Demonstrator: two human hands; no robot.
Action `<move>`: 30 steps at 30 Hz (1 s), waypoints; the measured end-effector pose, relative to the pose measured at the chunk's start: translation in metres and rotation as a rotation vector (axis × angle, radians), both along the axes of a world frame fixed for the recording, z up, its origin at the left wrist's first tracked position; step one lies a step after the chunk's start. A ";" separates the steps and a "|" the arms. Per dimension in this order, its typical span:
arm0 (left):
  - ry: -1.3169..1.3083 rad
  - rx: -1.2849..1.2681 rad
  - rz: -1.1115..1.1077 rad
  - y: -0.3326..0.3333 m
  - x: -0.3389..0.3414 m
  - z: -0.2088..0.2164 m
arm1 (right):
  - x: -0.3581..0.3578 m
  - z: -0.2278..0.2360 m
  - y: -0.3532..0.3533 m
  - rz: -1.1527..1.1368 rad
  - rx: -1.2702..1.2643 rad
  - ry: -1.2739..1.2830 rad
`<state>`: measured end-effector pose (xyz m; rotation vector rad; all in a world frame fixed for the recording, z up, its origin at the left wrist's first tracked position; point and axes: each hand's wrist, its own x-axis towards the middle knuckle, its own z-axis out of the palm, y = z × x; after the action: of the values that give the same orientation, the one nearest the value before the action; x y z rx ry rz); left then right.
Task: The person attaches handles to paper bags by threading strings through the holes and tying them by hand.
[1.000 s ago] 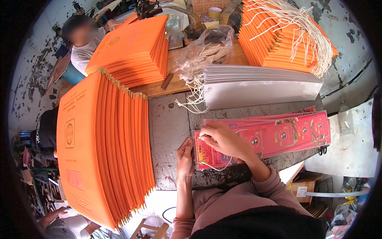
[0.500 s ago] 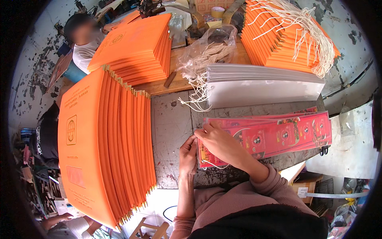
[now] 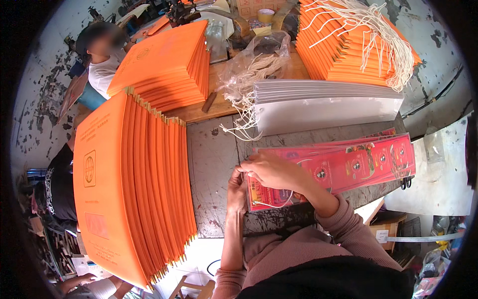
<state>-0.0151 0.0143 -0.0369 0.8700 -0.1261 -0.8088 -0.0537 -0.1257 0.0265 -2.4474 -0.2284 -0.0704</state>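
A pile of long red printed sheets in clear plastic (image 3: 338,169) lies on the dark worktable. At its left end, my left hand (image 3: 236,192) is closed with its fingers at the top sheet's edge. Bent over the upper left corner, my right hand (image 3: 274,169) is closed too, its fingertips meeting those of the left. What the right fingertips pinch is hidden. A white cord (image 3: 271,205) runs from the sheet's lower left corner and curves up toward my right wrist.
Tall orange folder stacks stand at the left (image 3: 104,184), back left (image 3: 159,60) and back right (image 3: 343,55), the last topped with white cords (image 3: 398,65). Behind the red sheets is a white sheet stack (image 3: 328,109). A person (image 3: 102,65) is at the far left.
The white cord's loop now arches higher toward my right wrist. My hands stay at the sheet's left end with small finger shifts, and the view has moved slightly.
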 end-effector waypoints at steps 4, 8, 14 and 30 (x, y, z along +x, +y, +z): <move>-0.021 -0.012 -0.006 -0.002 0.000 -0.002 | -0.001 0.015 -0.002 -0.001 0.025 0.018; -0.045 -0.010 -0.009 -0.003 0.001 -0.003 | -0.002 0.009 -0.006 -0.008 0.036 -0.013; -0.098 0.028 0.011 -0.001 0.001 -0.008 | -0.009 0.018 -0.005 -0.105 0.123 0.008; -0.387 0.193 0.600 0.000 -0.025 0.070 | -0.009 0.028 0.049 -0.243 0.210 -0.409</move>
<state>-0.0401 0.0147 0.0328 1.1644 -0.1181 -0.0864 -0.0624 -0.0764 0.0549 -2.2177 -0.0933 -0.6704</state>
